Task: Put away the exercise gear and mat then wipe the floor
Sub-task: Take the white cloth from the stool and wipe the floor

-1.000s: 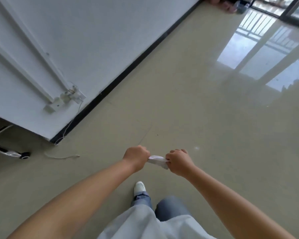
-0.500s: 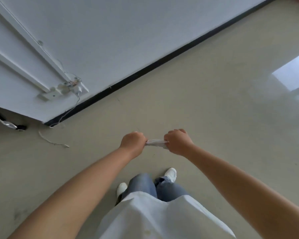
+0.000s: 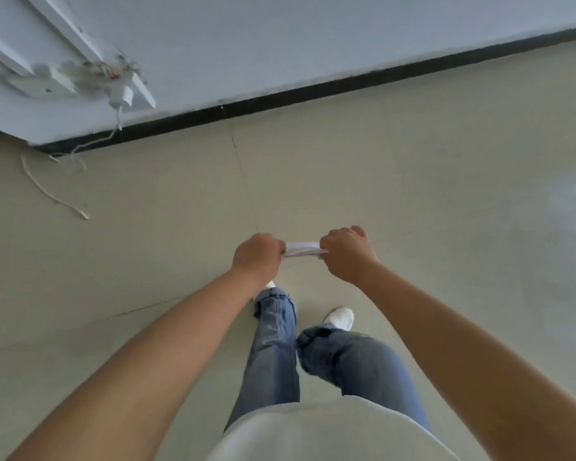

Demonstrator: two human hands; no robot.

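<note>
No exercise gear and no mat are seen anywhere in the frame, so that part of the task is judged to be finished or out of view; which of the two cannot be told. What is left, by the look of it, is the wiping of the floor [image 3: 413, 181], which has not yet been started: a small white cloth [image 3: 301, 250], possibly a tissue, is held up in the middle of the frame, well above the tiles and touching nothing but the hands. It is stretched or folded between the left hand [image 3: 257, 259] and the right hand [image 3: 346, 256], each grip being curled tightly round one end, so that only a short strip is shown between the fists. Its long axis is laid almost level across the picture, from left to right, with the right end dropped very slightly; it is roughly in line with the dark skirting [image 3: 346, 86] that runs across the upper part of the frame. The person's jeans [image 3: 276, 347] and a white shoe [image 3: 339, 318] are seen below the hands, apparently mid-stride. In the upper left a wall socket [image 3: 80, 78] with loose wiring is seen blurred, and a loose white cord [image 3: 47, 191] lies on the floor beneath it, which would have to be avoided when the wiping is begun.
</note>
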